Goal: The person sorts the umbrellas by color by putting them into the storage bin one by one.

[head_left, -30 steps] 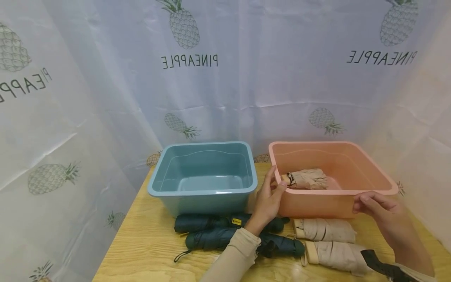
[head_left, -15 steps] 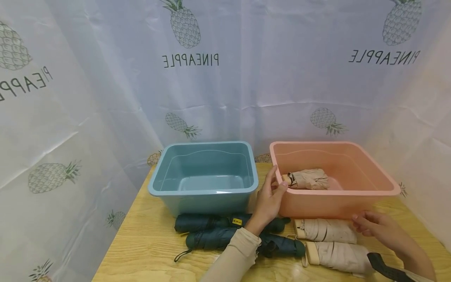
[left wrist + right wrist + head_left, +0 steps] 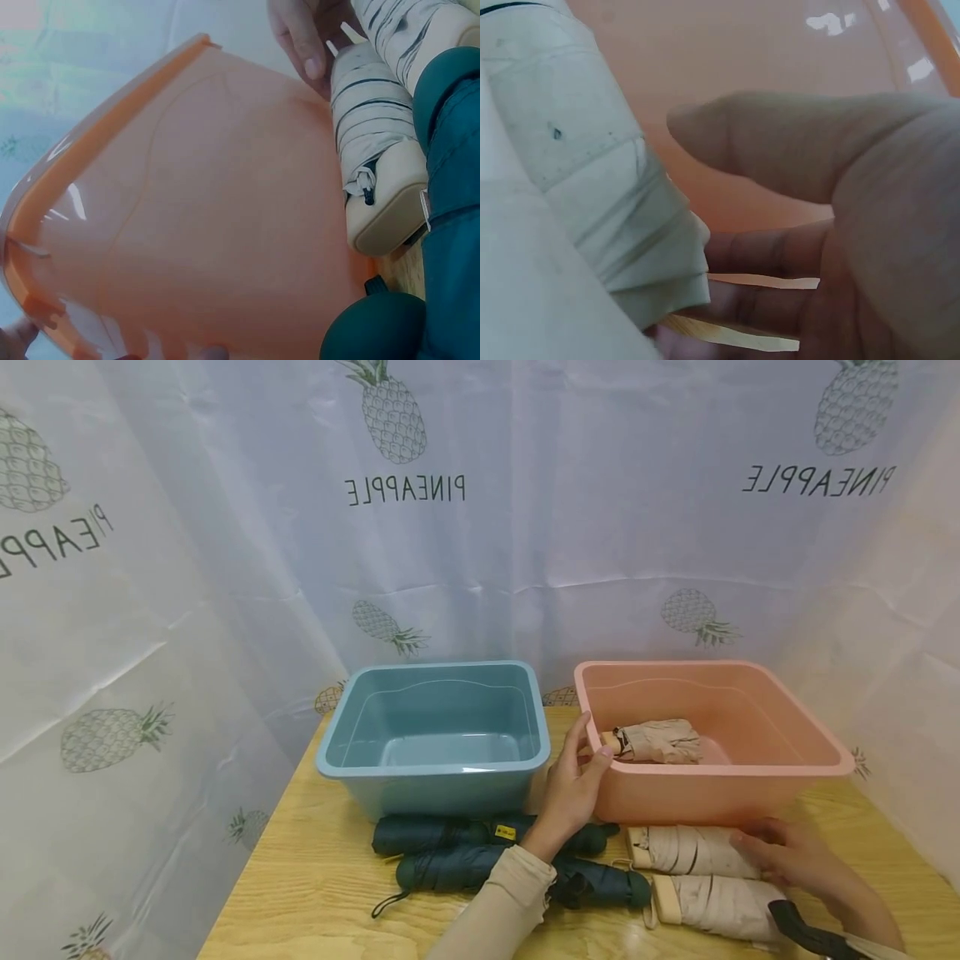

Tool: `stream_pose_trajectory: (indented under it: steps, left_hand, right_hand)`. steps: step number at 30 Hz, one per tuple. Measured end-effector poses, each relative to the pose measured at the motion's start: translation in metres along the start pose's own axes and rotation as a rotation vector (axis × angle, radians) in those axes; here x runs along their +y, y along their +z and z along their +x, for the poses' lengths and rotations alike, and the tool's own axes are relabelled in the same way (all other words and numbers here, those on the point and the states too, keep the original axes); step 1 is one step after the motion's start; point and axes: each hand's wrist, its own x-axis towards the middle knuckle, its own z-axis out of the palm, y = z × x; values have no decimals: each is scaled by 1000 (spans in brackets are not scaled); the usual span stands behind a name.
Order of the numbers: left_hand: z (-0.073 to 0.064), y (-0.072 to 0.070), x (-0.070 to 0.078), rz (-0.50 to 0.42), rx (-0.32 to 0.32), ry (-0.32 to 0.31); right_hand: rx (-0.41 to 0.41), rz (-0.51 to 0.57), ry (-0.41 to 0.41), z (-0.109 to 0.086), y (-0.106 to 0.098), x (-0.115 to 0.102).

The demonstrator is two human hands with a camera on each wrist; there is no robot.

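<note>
My left hand [image 3: 573, 781] rests on the left front corner of the pink plastic tub [image 3: 720, 797], its thumb and index fingertip at the rim. Inside the tub lies a folded beige umbrella [image 3: 660, 742]. My right hand [image 3: 798, 856] is at the right end of another folded beige umbrella [image 3: 693, 850], close in front of the tub. The right wrist view has the thumb [image 3: 750, 142] extended, apart from the umbrella cloth [image 3: 592, 135], while the other fingers pass behind its end. A third beige umbrella [image 3: 723, 906] lies nearer, partly overlapped by my right wrist strap.
A blue tub [image 3: 442, 785] stands to the left of the pink one. Before it lie two folded dark umbrellas, one nearer [image 3: 450, 868] and one farther [image 3: 427, 833], crossed by my left forearm. Pineapple-print curtains [image 3: 525, 527] surround the wooden table [image 3: 300, 860].
My right hand has come down from beside the pink tub's front rim and moved left to the end of the farther beige umbrella. The left hand stays at the tub's corner.
</note>
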Motion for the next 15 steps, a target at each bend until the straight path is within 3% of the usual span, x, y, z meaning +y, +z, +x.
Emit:
stream_pose_trajectory:
  steps: [6, 11, 15]
  left_hand:
    - [0, 0, 0, 5, 1, 2]
    - [0, 0, 0, 6, 2, 1]
    - [0, -1, 0, 0, -1, -1]
  right_hand:
    - [29, -133, -25, 4, 4, -5]
    - [-34, -200, -66, 8, 5, -5]
    - [-68, -227, -51, 10, 6, -3]
